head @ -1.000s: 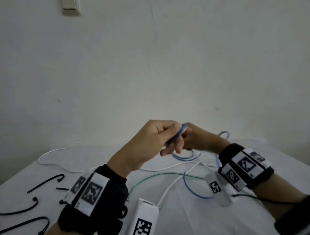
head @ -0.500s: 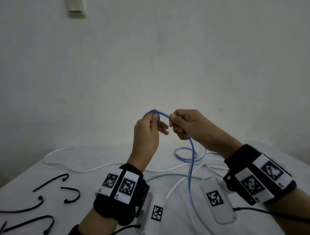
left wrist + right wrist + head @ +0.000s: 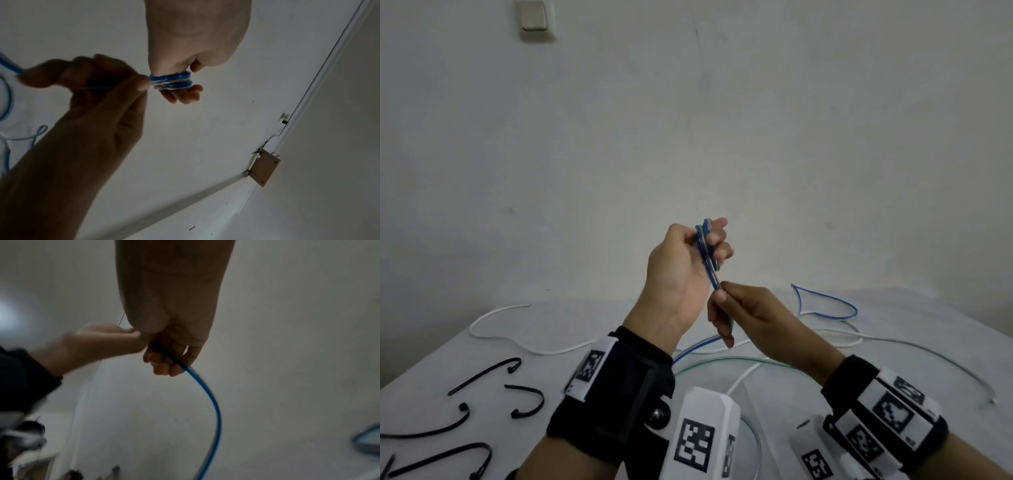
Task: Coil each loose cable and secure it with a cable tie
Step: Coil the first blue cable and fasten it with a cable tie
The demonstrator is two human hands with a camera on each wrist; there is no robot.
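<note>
A thin blue cable [image 3: 707, 251] is wound in several turns round the fingers of my left hand [image 3: 688, 260], which is raised above the table. In the left wrist view the blue turns [image 3: 171, 81] sit between thumb and fingers. Just below, my right hand [image 3: 732, 308] pinches the same cable, whose free length [image 3: 207, 395] hangs down from the fist. Its far end lies looped on the table [image 3: 828, 303]. Several black cable ties [image 3: 486, 375] lie at the left of the table.
A white cable [image 3: 517, 342] and a green cable [image 3: 722, 361] lie across the white table [image 3: 928, 329], passing under my arms. A bare wall stands right behind it, with a switch plate [image 3: 534, 15] high up.
My left hand has turned, and more blue cable is wound round its fingers. My right hand has dropped from beside the left to just below it, still pinching the cable.
</note>
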